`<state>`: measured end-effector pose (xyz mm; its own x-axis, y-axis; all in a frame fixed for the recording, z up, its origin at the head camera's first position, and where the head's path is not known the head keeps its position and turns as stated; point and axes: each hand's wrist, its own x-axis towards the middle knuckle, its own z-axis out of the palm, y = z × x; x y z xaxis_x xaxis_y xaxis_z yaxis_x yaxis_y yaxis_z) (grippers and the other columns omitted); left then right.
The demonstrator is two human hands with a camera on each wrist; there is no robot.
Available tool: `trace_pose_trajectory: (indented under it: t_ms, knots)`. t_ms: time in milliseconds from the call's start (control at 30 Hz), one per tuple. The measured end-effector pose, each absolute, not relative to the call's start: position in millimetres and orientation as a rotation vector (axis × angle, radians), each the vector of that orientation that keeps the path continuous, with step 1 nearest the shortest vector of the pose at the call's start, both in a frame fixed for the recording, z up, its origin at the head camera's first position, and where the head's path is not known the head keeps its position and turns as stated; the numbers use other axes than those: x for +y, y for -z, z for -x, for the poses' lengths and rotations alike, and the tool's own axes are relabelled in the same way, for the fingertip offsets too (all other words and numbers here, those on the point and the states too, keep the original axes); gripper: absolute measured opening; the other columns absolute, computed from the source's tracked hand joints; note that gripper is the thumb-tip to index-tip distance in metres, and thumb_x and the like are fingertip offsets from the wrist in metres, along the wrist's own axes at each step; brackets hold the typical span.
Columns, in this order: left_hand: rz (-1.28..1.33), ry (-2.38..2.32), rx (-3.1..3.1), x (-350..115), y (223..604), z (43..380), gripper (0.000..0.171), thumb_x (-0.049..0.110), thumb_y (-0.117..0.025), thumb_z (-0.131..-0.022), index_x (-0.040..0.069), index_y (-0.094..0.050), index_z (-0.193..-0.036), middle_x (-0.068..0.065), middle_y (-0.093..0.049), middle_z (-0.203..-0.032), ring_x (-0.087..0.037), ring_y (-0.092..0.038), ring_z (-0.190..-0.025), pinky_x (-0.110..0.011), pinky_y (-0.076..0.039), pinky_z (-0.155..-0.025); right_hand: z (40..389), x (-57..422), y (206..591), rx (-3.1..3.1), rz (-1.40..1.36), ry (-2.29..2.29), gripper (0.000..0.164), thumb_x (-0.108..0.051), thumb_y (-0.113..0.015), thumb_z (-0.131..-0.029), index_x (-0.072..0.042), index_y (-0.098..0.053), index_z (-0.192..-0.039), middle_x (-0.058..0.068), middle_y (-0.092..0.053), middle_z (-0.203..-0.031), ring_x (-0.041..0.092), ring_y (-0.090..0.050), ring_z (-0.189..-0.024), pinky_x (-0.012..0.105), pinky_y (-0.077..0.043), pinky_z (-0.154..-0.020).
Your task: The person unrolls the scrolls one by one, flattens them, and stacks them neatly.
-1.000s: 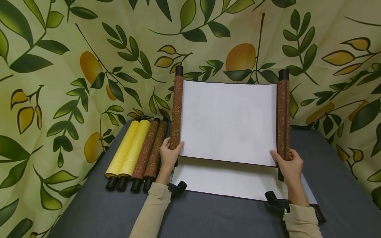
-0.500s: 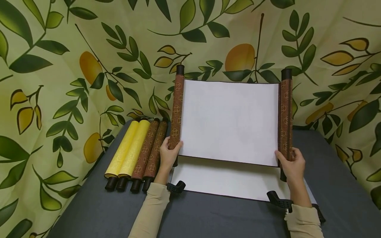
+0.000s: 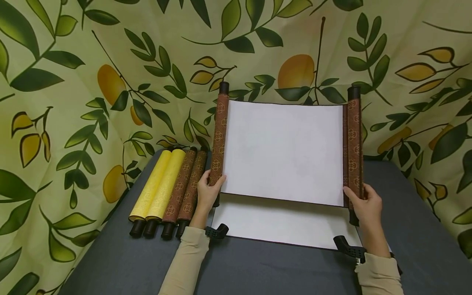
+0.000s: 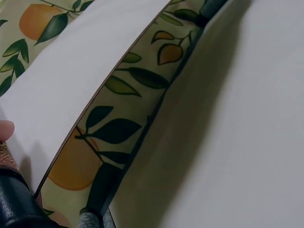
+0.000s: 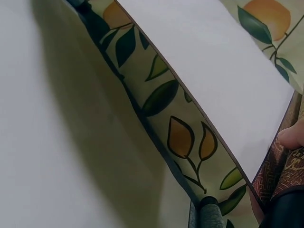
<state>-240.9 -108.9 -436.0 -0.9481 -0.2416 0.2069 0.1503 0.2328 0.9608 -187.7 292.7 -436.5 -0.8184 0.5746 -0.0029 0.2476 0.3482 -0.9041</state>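
Observation:
A scroll with a blank white sheet (image 3: 284, 151) is held up, tilted toward the head camera, its two brown patterned rollers at the sides. My left hand (image 3: 207, 192) grips the lower part of the left roller (image 3: 219, 139), thumb in front. At the other side my right hand (image 3: 368, 207) grips the lower right roller (image 3: 354, 155), beside a narrow brown border strip (image 3: 345, 164). Both thumbs show at the wrist views' edges, the left thumb (image 4: 5, 130) and the right thumb (image 5: 293, 136), above black roller ends. Fingers behind the rollers are mostly hidden.
Beneath the raised scroll, another white sheet (image 3: 280, 223) lies spread on the grey table (image 3: 280, 266), partly covered from view. Two yellow rolled scrolls (image 3: 156, 184) and two brown rolled scrolls (image 3: 186, 186) lie side by side at left. A leaf-patterned cloth (image 3: 147, 102) hangs behind.
My right hand and the right roller have shifted slightly to the right, and more of the brown border strip shows beside that roller. The left hand has hardly moved.

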Motion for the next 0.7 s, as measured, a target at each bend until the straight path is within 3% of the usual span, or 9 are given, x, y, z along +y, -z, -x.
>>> trace_pose_trajectory:
  t_ms: [200, 333, 500, 700]
  knots:
    - [-0.066, 1.767, -2.18, -112.9, 448.2, 250.1, 0.042, 0.017, -0.073, -0.085, 0.002, -0.06, -0.122, -0.02, -0.065, -0.112, -0.007, -0.054, -0.088, -0.024, -0.047, -0.078, 186.7, 293.9, 435.1, -2.311, 0.713, -1.43, 0.058, -0.033, -0.065, -0.09, -0.006, -0.049, -0.138, -0.027, -0.043, -0.087, -0.013, -0.042, -0.069, 0.006, -0.04, -0.057]
    - [-0.071, 1.767, -2.194, -115.8, 446.8, 248.8, 0.042, 0.019, -0.072, -0.085, 0.001, -0.06, -0.122, -0.021, -0.066, -0.113, -0.018, -0.06, -0.093, -0.025, -0.049, -0.078, 184.2, 295.9, 434.7, -2.357, 0.676, -1.432, 0.062, -0.033, -0.065, -0.09, -0.006, -0.045, -0.142, -0.025, -0.043, -0.093, -0.012, -0.041, -0.075, 0.005, -0.038, -0.059]
    - [-0.085, 1.76, -2.213, -117.6, 443.9, 247.2, 0.042, 0.018, -0.07, -0.087, -0.002, -0.06, -0.123, -0.024, -0.065, -0.115, -0.033, -0.062, -0.103, -0.033, -0.051, -0.083, 183.2, 297.1, 434.2, -2.389, 0.643, -1.461, 0.064, -0.033, -0.062, -0.093, -0.003, -0.04, -0.144, -0.025, -0.043, -0.091, -0.012, -0.041, -0.077, 0.006, -0.039, -0.061]
    - [-0.05, 1.751, -2.186, -114.3, 444.1, 246.1, 0.045, 0.014, -0.066, -0.09, -0.005, -0.054, -0.128, -0.027, -0.063, -0.118, -0.037, -0.062, -0.105, -0.041, -0.052, -0.087, 185.9, 292.6, 433.6, -2.337, 0.688, -1.508, 0.063, -0.031, -0.057, -0.095, -0.003, -0.034, -0.148, -0.018, -0.045, -0.103, -0.013, -0.04, -0.083, -0.001, -0.036, -0.065]
